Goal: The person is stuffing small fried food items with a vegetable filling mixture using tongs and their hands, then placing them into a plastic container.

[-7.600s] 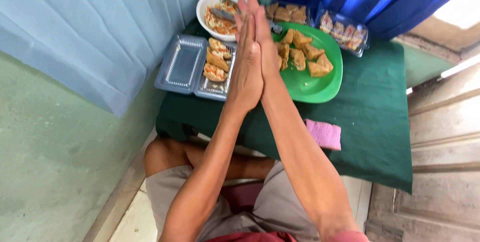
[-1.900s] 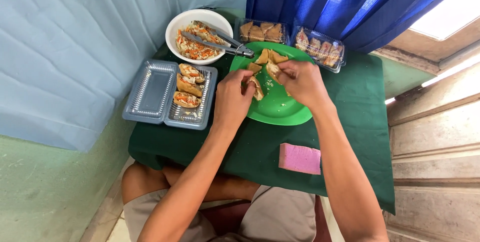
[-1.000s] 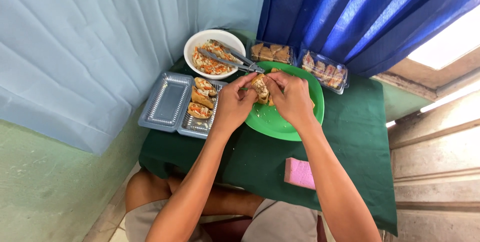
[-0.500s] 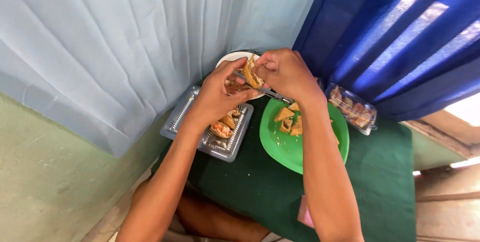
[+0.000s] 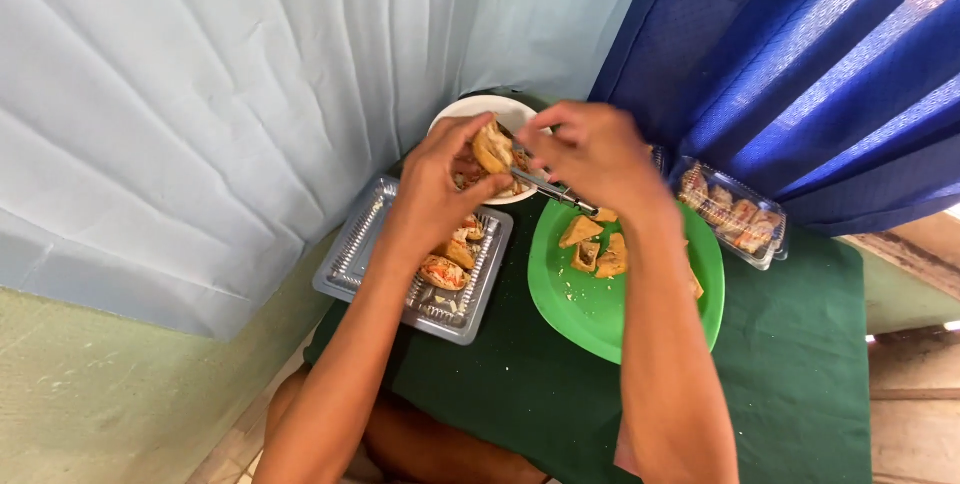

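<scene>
My left hand (image 5: 437, 189) grips a fried tofu piece (image 5: 493, 147), raised above the white bowl (image 5: 478, 112) of chopped filling. My right hand (image 5: 597, 151) hovers beside the piece, its fingertips touching the tofu's right edge. Metal tongs (image 5: 545, 189) lie across the bowl's rim under my right hand. The green plate (image 5: 600, 306) below carries several tofu pieces (image 5: 594, 249). A clear plastic tray (image 5: 395, 266) at the left contains filled tofu pieces (image 5: 447, 262) in its right half.
A second clear box of tofu (image 5: 735, 214) stands at the back right by the blue curtain (image 5: 800, 64). The dark green tablecloth (image 5: 800, 384) covers a small table. A pale blue sheet (image 5: 220, 94) hangs on the left.
Both hands lifted a tofu piece off the green plate and carried it up over the white bowl. The camera view swung left and closer.
</scene>
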